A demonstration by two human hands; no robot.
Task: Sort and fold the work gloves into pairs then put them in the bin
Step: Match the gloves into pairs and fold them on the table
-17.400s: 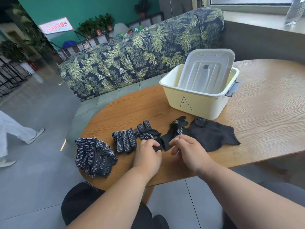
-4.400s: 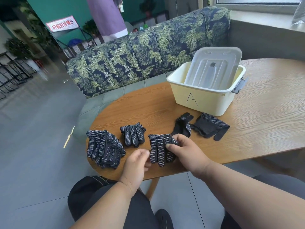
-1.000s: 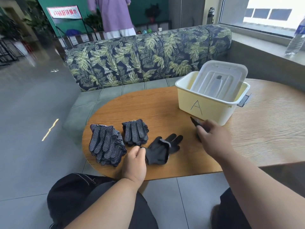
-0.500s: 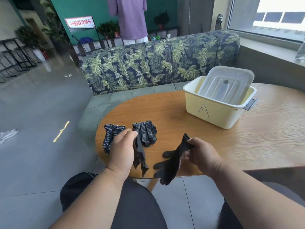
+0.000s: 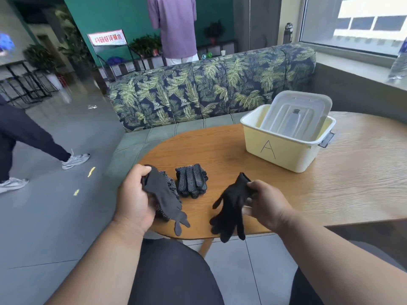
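Hanging by its cuff, a grey glove (image 5: 164,194) is held in the left hand (image 5: 134,201) above the near edge of the wooden bench (image 5: 341,183), fingers curled round it. A black glove (image 5: 231,205) is pinched at the cuff by the right hand (image 5: 267,205). A folded dotted pair (image 5: 191,180) lies between them (farther back). The yellow bin (image 5: 284,150), marked A, holds its lid (image 5: 295,116).
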